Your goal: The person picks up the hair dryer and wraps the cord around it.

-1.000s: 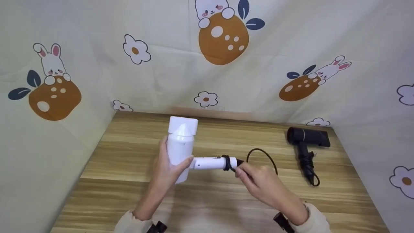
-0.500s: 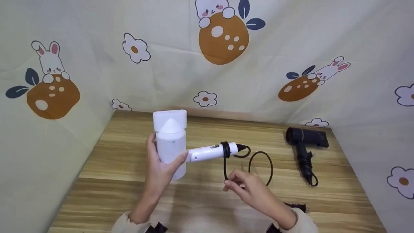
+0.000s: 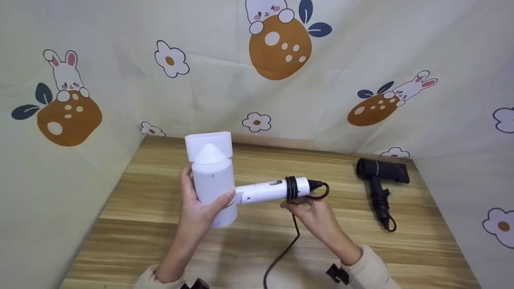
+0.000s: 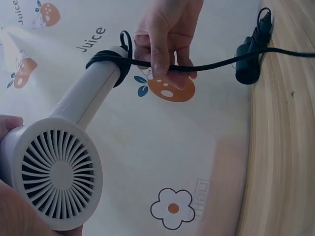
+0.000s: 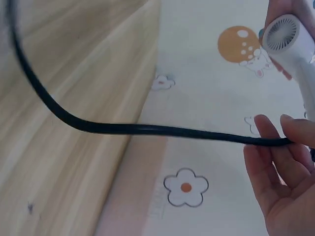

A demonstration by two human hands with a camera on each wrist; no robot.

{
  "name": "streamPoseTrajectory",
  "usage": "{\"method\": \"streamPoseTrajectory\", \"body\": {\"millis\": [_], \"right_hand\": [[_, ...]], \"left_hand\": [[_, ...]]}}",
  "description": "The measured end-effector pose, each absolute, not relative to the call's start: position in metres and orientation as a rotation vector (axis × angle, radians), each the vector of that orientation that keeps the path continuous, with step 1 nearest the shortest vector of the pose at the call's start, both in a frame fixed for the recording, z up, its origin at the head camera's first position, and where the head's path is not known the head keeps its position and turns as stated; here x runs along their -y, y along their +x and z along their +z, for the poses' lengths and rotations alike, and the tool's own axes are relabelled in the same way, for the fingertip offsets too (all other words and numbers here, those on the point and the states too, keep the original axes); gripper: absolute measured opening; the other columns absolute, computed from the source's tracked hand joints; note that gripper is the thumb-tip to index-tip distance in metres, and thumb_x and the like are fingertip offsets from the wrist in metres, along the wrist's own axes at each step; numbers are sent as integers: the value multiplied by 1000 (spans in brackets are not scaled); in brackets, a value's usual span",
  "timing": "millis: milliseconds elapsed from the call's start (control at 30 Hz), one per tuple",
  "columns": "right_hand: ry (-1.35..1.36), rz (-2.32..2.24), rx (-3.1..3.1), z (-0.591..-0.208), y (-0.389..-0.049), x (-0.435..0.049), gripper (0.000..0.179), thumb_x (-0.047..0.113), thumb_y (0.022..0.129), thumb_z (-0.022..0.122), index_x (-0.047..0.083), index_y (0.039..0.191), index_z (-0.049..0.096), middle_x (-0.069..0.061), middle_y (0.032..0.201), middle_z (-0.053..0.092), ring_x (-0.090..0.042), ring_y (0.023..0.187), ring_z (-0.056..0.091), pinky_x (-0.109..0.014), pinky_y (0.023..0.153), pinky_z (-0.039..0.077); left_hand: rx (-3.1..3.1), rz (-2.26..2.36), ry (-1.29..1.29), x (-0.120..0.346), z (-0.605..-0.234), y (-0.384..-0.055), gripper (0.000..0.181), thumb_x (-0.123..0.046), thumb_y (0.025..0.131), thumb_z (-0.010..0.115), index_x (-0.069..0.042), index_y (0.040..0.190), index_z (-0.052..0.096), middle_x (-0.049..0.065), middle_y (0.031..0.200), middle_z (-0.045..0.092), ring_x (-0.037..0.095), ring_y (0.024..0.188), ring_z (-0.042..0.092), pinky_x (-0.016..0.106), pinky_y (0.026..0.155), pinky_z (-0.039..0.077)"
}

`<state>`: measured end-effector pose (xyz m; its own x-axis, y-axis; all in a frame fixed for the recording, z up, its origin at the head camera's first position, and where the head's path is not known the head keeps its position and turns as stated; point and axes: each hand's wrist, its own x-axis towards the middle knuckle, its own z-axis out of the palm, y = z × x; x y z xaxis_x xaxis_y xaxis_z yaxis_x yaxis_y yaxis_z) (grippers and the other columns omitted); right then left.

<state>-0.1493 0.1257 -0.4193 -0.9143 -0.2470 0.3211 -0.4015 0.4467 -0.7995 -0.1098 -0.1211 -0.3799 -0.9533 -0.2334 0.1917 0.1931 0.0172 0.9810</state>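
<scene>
My left hand [image 3: 196, 212] grips the barrel of a white hair dryer [image 3: 213, 184], its thumb near the handle joint. A wide nozzle tops the barrel, and the handle points right. Several turns of black cord [image 3: 292, 188] circle the handle near its end. Below these turns, my right hand [image 3: 319, 218] pinches the cord between thumb and fingers, seen closely in the right wrist view, where the cord [image 5: 147, 130] runs off to the left. In the left wrist view the round intake grille [image 4: 61, 174] faces the camera.
A black hair dryer [image 3: 385, 170] lies at the table's back right, its own cord wrapped round its handle. Patterned cloth [image 3: 200, 100] surrounds the wooden table [image 3: 132, 192] at the back and sides. The white dryer's loose cord trails toward the front edge.
The right hand has gone from the handle's end down with the cord, then back up beneath the handle. More cord now circles the handle. The white dryer has shifted slightly left and up.
</scene>
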Motion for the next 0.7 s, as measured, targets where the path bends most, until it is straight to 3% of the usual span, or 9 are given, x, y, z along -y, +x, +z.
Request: {"method": "streamPoseTrajectory", "body": {"millis": [133,333,500,700], "right_hand": [[647,1368,2385,-417,-156,-129,24,3,71,77,6,93,67,0,84,70,-6,78,62,-27,72,53],[948,1219,2250,-413,-162,-131,29,-15,65,67,6,77,51,-3,72,56,-4,68,49,-20,58,44],[1025,1333,2223,-416,-178,-143,18,-7,74,70,5,78,58,-7,71,64,-5,63,52,-19,55,44],[823,1275,2446,-406,-189,-160,17,8,73,76,10,79,60,3,71,65,0,61,52,-17,54,44]], "left_hand": [[2032,-2040,-3,120,-379,-110,90,-3,72,76,-16,141,19,8,119,48,24,102,52,41,85,46],[2097,-2119,-76,124,-381,-113,82,-7,74,74,-14,137,21,13,116,50,24,98,54,41,81,49],[2169,-2270,-128,126,-385,-109,80,-10,75,72,-15,139,23,18,110,53,24,92,57,40,75,52],[2321,-2185,-246,126,-389,-107,82,-15,72,77,-19,136,26,16,110,54,25,90,57,39,74,52]]}}
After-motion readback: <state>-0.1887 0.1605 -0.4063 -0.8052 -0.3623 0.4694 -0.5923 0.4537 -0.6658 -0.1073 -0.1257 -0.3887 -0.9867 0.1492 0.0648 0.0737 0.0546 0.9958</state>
